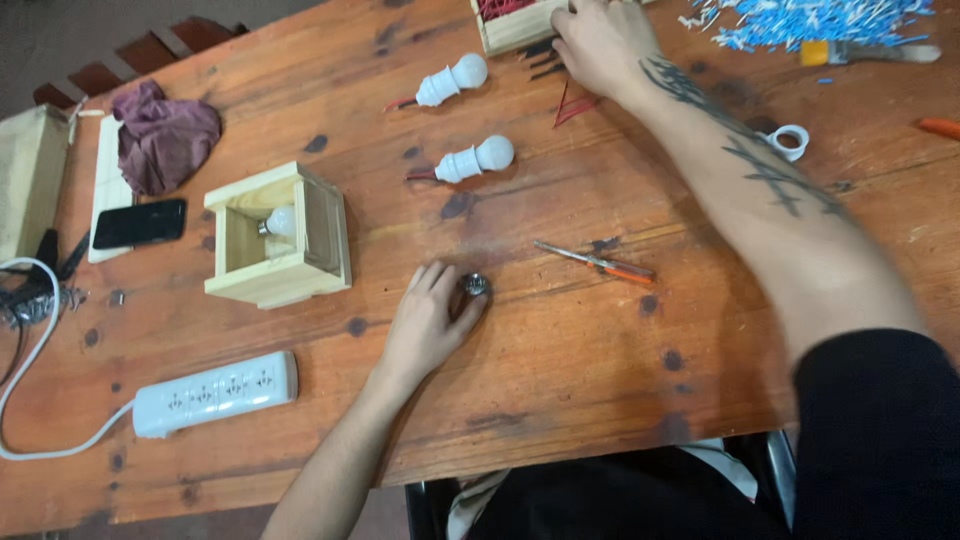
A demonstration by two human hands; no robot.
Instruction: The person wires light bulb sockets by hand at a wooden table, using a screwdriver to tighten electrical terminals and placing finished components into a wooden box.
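So far one bulb [281, 222] sits inside the wooden box [280, 236], two bulbs [465, 118] wait outside, while the left hand [428, 320] pinches a small metal socket [473, 285] and the right hand [603, 42] rests with loose fingers on the tray of red wires [510, 20].

Odds and ends spread across a worn wooden table [560, 400].

Two white bulbs lie side by side near the far edge, one [452, 80] behind the other [475, 159], each trailing a short red lead. A small open wooden box [325, 235] sits to the left with a bulb inside it. Beside that, a dark phone [139, 222] rests on a pale board, with a crumpled purple cloth [163, 135] just behind. A white power strip [215, 392] lies at the near left. An orange-handled screwdriver [597, 262] lies mid-table; a heap of blue and white bits [810, 20] fills the far right corner.
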